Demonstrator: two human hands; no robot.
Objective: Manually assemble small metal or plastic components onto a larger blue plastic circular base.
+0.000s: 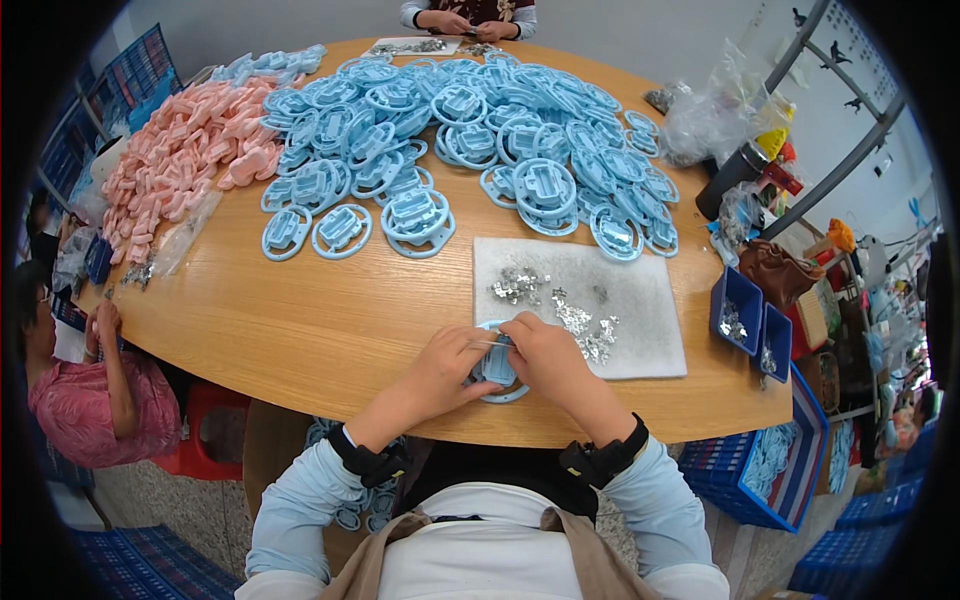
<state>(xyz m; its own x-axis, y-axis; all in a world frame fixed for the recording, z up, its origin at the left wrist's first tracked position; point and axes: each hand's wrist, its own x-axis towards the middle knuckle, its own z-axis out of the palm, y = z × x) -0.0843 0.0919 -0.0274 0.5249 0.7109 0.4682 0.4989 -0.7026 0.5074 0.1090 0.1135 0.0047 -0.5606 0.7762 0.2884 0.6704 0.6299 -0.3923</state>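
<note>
A light blue round plastic part (pixel 495 371) with a raised block across its middle rests at the table's near edge, under both hands. My left hand (pixel 445 364) grips its left side, thumb low and fingers near the top. My right hand (pixel 546 357) is closed at the part's upper right, fingertips bent down to its middle. A thin, pale, shiny sliver (pixel 492 343) shows between the fingertips; its kind is too small to tell. Beyond my hands lies a white foam mat (pixel 640 335) with small silvery metal pieces (pixel 573 315) scattered in clusters.
A large heap of similar blue parts (pixel 460 105) covers the table's far side, beside a pile of pink parts (pixel 190 160). Two blue bins (pixel 738 310) with metal pieces stand at the right edge. A person in pink (pixel 105 400) sits left; another person (pixel 470 20) works opposite.
</note>
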